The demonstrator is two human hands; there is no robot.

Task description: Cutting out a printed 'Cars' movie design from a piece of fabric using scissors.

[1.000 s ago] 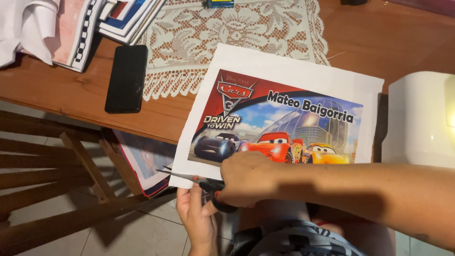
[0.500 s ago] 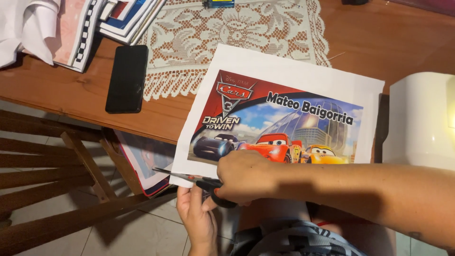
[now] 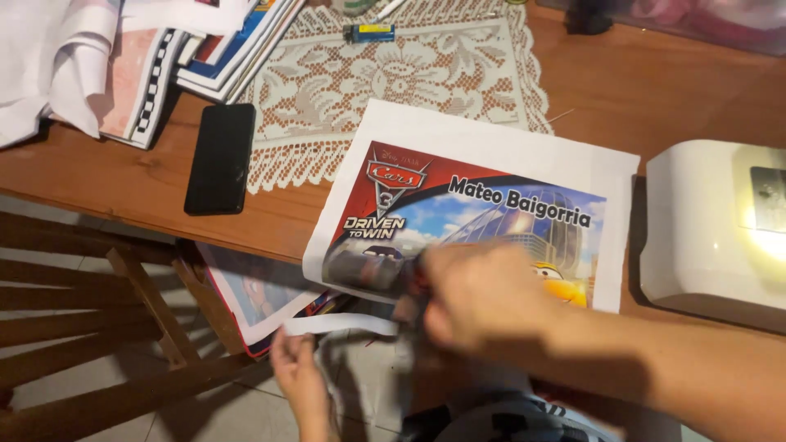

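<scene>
Hanging over the desk (image 3: 147, 196) edge, the poster (image 3: 483, 205) gets pinned by the blurred right hand (image 3: 483, 299), grip hard to tell, while the left hand (image 3: 299, 376) pinches the white strip (image 3: 340, 325) below it to pull it clear.

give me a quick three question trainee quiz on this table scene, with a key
1. True or false: the black phone lies on the lace mat.
2. What does the left hand hold? A) a lighter B) a white paper strip C) the phone
3. Which hand lies on the printed poster?

Key
1. False; it lies on the bare wooden table beside the mat.
2. B
3. The right hand, blurred, at the poster's near edge.
</scene>
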